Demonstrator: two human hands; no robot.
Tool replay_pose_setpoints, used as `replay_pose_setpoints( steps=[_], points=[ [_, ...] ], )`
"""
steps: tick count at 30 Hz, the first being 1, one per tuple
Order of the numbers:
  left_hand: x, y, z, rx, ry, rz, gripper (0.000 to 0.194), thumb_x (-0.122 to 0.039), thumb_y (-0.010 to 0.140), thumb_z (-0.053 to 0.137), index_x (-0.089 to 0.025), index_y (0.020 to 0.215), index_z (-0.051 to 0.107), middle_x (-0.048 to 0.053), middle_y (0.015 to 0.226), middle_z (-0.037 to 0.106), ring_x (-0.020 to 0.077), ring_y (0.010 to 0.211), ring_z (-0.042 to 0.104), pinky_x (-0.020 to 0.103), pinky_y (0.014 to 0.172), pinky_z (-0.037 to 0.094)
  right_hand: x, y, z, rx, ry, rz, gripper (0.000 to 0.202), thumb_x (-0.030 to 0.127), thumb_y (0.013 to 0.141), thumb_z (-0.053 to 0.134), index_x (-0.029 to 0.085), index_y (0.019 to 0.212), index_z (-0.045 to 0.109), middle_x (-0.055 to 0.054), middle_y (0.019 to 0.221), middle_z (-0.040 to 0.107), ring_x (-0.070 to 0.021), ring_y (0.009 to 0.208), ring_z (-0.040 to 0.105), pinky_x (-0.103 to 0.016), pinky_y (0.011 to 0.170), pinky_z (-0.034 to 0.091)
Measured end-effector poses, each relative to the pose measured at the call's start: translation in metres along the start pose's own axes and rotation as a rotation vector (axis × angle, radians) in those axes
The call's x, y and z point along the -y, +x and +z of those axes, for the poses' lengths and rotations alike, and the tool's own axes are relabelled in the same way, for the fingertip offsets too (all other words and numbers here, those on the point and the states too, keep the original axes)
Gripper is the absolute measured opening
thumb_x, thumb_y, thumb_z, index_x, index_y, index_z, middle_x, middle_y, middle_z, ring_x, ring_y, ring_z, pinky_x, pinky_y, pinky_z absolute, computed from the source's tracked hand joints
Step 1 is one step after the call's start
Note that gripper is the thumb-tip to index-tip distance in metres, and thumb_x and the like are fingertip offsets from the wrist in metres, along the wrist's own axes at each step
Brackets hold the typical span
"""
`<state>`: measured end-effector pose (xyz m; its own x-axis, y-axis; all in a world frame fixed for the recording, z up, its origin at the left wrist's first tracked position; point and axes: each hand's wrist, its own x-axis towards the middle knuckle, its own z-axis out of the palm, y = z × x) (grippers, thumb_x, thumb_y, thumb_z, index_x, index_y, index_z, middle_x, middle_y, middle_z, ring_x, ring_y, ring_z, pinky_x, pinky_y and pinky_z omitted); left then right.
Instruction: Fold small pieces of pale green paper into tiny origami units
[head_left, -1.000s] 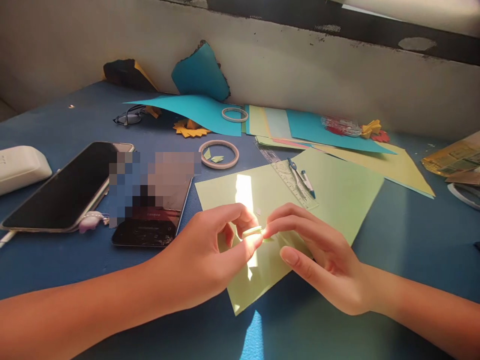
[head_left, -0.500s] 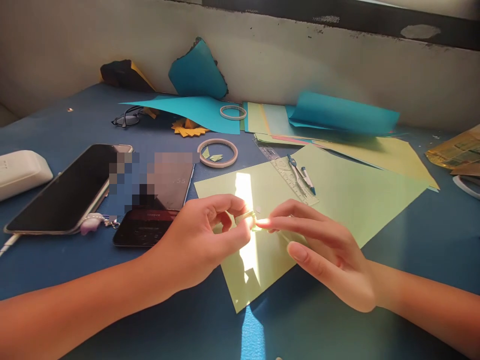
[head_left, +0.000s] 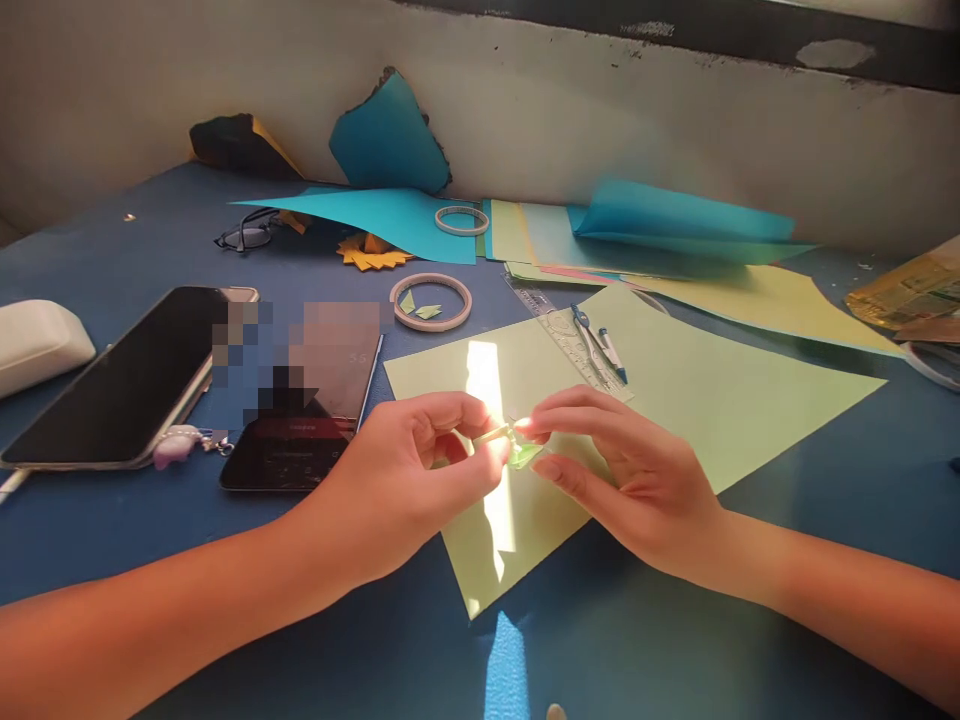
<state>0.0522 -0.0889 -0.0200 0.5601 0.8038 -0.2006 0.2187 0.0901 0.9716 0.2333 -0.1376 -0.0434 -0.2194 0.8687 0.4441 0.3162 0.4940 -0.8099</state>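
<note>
Over a large pale green sheet (head_left: 675, 400), my left hand (head_left: 420, 460) is closed in a pinch on a small folded piece of green paper (head_left: 525, 456). Sunlight falls on that spot and washes out part of the folds. My right hand (head_left: 645, 475) is at the right end of the folded piece, fingertips and thumb apart on either side of it. Whether its fingertips touch the paper is hard to tell. A clear ruler (head_left: 551, 325) and a compass (head_left: 589, 335) lie beyond the hands on the sheet's far edge.
To the left are a white case (head_left: 41, 345), a large phone (head_left: 127, 380) and a second phone (head_left: 300, 450). A tape roll (head_left: 395, 318) rings small green paper scraps. Blue sheets (head_left: 367, 215), glasses (head_left: 247, 237) and another tape roll (head_left: 442, 225) lie by the wall.
My right thumb has risen and come in closer to the folded paper, narrowing the gap to the fingers. More of the green piece shows. My left hand keeps its pinch.
</note>
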Motion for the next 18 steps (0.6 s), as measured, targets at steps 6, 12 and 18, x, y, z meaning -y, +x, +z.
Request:
replay_pose_setpoints(
  steps=[6,12,18],
  points=[
    [-0.0015,-0.0014,0.0051,0.026,0.039,-0.005,0.007,-0.024,0.075,0.056,-0.018,0.071,0.056,-0.003,0.070,0.049,0.0087,0.061,0.046,0.021,0.053,0.038,0.0009,0.0015,-0.0010,-0.020,-0.040,0.016,0.017,0.009,0.079,0.057,0.021,0.091,0.060,-0.003,0.085,0.057,-0.0127,0.079,0.057,-0.028,0.069,0.049],
    [-0.0012,-0.0025,0.0061,0.040,0.094,-0.004,0.007,-0.025,0.074,0.055,-0.019,0.071,0.057,-0.002,0.070,0.051,0.0099,0.062,0.047,0.022,0.054,0.039,0.0034,0.0031,-0.0008,-0.003,-0.054,0.013,0.012,0.011,0.079,0.058,0.020,0.086,0.059,-0.003,0.082,0.057,-0.0132,0.078,0.056,-0.029,0.069,0.048],
    [-0.0024,-0.0020,0.0055,0.072,0.156,-0.003,0.011,-0.029,0.074,0.054,-0.019,0.071,0.059,-0.003,0.065,0.051,0.0096,0.057,0.044,0.022,0.050,0.036,0.0043,0.0023,-0.0016,0.014,-0.038,0.029,0.009,0.011,0.079,0.058,0.020,0.082,0.057,-0.002,0.081,0.057,-0.0123,0.077,0.056,-0.029,0.069,0.047]
  ],
)
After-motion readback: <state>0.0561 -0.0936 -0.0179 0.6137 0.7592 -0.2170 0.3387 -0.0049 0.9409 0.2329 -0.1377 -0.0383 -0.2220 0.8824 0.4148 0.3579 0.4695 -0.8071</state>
